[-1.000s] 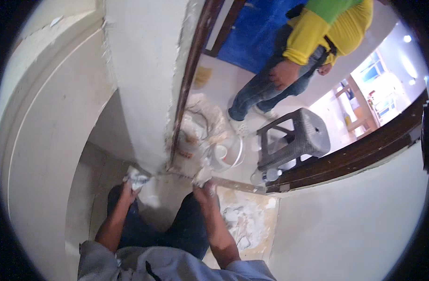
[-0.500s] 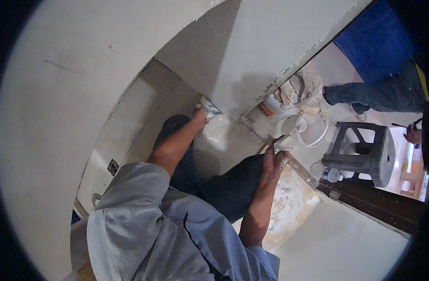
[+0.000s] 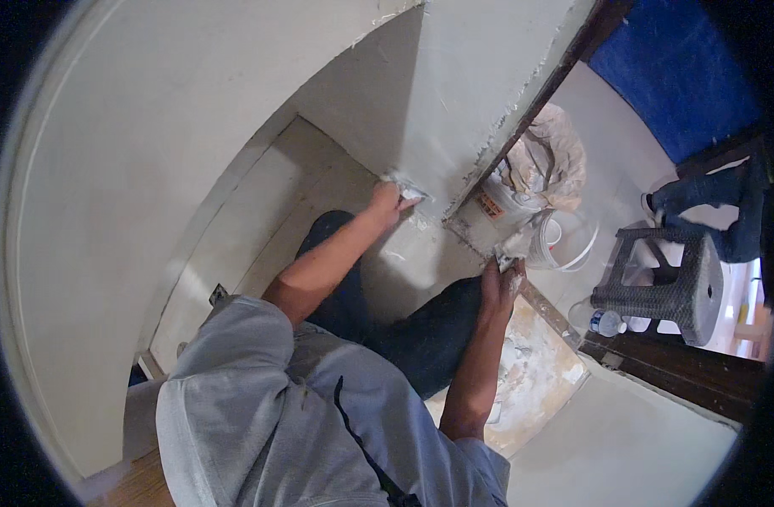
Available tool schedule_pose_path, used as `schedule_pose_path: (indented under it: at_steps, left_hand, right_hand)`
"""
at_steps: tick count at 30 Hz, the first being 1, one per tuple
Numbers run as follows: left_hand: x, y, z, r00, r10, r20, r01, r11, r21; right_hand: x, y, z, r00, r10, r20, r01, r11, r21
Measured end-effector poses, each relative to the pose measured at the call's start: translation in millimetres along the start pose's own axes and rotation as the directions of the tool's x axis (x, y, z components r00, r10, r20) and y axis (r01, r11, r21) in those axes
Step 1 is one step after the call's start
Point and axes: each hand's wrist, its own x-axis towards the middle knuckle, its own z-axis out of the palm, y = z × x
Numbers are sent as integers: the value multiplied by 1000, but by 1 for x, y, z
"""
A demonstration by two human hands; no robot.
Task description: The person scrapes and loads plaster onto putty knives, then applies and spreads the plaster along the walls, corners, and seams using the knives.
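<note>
My left hand [image 3: 386,204] is closed round a putty knife [image 3: 411,192], with the index finger stretched along it. White paste coats this blade, which lies against the foot of the pale wall [image 3: 467,93], near its corner with the floor. Lower right, my right hand [image 3: 502,287] grips a second putty knife [image 3: 505,260] carrying a lump of pale putty. That hand has white smears on it. Just beyond it stands a small white bucket [image 3: 541,250] with a wire-like handle and a cup inside. Both handles are mostly hidden in my fingers.
A larger white tub [image 3: 498,207] with a crumpled paper bag [image 3: 564,160] stands behind the small bucket. A dark woven-pattern stool [image 3: 699,287] and a plastic bottle [image 3: 605,323] are at right. A putty-stained board [image 3: 530,355] lies by my right forearm. Another person's leg [image 3: 716,198] shows far right.
My left hand and its putty knife have shifted right along the wall's foot. My right putty knife has turned in the hand. The other person's legs have moved right, and the view has shifted slightly.
</note>
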Motion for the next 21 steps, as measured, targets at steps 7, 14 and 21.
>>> schedule_pose_path:
  at_steps: [7, 14, 21]
  left_hand:
    - [-123, 132, 92, 957, 97, 275, -125, 989, 85]
    - [-160, 157, 67, 959, 161, 232, -185, 979, 89]
    - [-67, -7, -39, 983, -133, -125, 149, 980, 129]
  right_hand:
    - [33, 1, -43, 970, 95, 223, -82, 994, -66]
    - [4, 0, -52, 933, -43, 358, 338, 448, -827]
    - [-20, -5, -14, 959, 202, 200, -202, 979, -17]
